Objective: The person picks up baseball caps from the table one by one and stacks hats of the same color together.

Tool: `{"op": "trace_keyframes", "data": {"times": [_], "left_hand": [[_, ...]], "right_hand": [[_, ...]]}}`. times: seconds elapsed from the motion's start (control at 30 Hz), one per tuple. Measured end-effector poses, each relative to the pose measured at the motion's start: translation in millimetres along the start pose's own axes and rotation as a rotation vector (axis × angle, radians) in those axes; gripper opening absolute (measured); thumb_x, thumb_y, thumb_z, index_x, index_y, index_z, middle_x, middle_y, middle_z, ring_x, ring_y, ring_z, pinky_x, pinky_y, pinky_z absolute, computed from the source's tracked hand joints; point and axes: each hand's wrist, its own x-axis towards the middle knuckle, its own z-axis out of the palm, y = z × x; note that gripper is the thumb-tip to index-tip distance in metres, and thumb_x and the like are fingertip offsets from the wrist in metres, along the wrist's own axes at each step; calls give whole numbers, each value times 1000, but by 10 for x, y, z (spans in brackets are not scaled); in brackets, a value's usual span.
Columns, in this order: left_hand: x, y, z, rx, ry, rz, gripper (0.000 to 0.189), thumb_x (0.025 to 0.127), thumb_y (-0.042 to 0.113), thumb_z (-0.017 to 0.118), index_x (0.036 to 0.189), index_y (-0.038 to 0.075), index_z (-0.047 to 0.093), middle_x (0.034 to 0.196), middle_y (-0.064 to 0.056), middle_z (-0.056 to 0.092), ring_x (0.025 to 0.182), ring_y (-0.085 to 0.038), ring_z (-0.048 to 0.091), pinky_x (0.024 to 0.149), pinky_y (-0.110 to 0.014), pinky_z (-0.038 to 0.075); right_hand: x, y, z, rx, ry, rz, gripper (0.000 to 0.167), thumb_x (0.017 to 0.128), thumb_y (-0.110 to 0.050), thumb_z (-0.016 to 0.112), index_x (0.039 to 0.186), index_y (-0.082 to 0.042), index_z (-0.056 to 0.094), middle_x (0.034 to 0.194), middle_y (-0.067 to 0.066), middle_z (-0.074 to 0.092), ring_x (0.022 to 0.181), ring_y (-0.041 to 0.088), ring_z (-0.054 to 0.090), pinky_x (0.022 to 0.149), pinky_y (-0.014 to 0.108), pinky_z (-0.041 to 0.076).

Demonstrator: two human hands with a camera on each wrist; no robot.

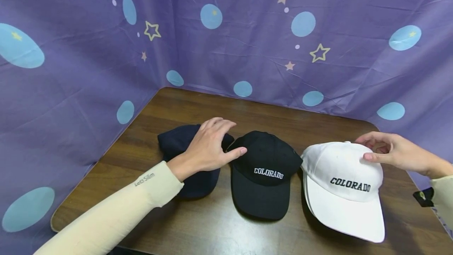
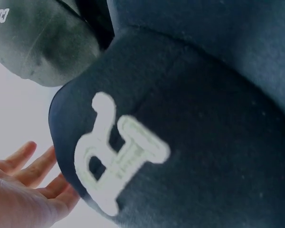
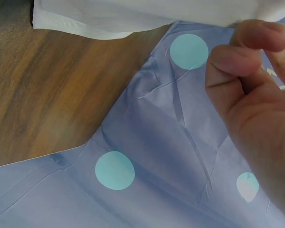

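Observation:
A navy cap (image 1: 198, 182) lies at the left, partly hidden in the head view by my left hand (image 1: 209, 146), whose fingers are spread over it. The left wrist view shows a white raised emblem (image 2: 118, 152) on its front, with the fingers (image 2: 31, 168) beside its edge. In the middle is a black cap (image 1: 262, 180) lettered COLORADO. My right hand (image 1: 396, 152) holds the crown of a white COLORADO cap (image 1: 343, 168), thumb in front and fingers curled behind. A second white brim edge shows beneath its brim. In the right wrist view, curled fingers (image 3: 235, 61) meet the white hem.
The caps stand in a row on a brown wooden table (image 1: 191, 103) with rounded corners. Purple cloth (image 1: 247, 50) printed with stars and blue dots hangs behind and at the left, and shows past the table's right side. A dark tag (image 1: 424, 197) hangs by the right sleeve.

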Motion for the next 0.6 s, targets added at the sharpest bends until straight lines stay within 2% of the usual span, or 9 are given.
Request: {"op": "trace_keyframes", "data": {"times": [0.17, 0.3, 0.4, 0.6], "left_hand": [[-8, -38, -28, -3, -7, -15, 80, 90, 69, 60, 144, 9, 56, 144, -6, 58, 140, -30, 42, 118, -52, 28], [-16, -82, -66, -6, -17, -41, 81, 90, 69, 60, 144, 9, 56, 145, -6, 57, 139, -29, 42, 118, -52, 28], [-21, -121, -104, -12, -27, -66, 81, 91, 69, 60, 145, 9, 55, 145, -7, 57, 139, -29, 42, 118, -52, 27], [-26, -192, -179, -6, -45, -97, 82, 91, 68, 59, 147, 9, 53, 146, -9, 55, 141, -30, 40, 120, -52, 25]], "right_hand": [[-20, 31, -12, -63, 78, 26, 33, 99, -19, 70, 130, -10, 61, 98, 2, 66, 81, 12, 64, 67, 26, 50], [-49, 54, -13, -63, 146, 72, 29, 102, -24, 65, 128, -11, 63, 101, -5, 69, 82, 9, 63, 64, 28, 50], [-64, 60, 5, -62, 204, 121, 31, 104, -30, 63, 127, -10, 63, 102, -11, 68, 80, 8, 61, 61, 28, 51], [-75, 57, 67, -90, 298, 165, 39, 104, -37, 60, 128, -6, 62, 97, 1, 68, 76, 5, 59, 59, 25, 47]]}}
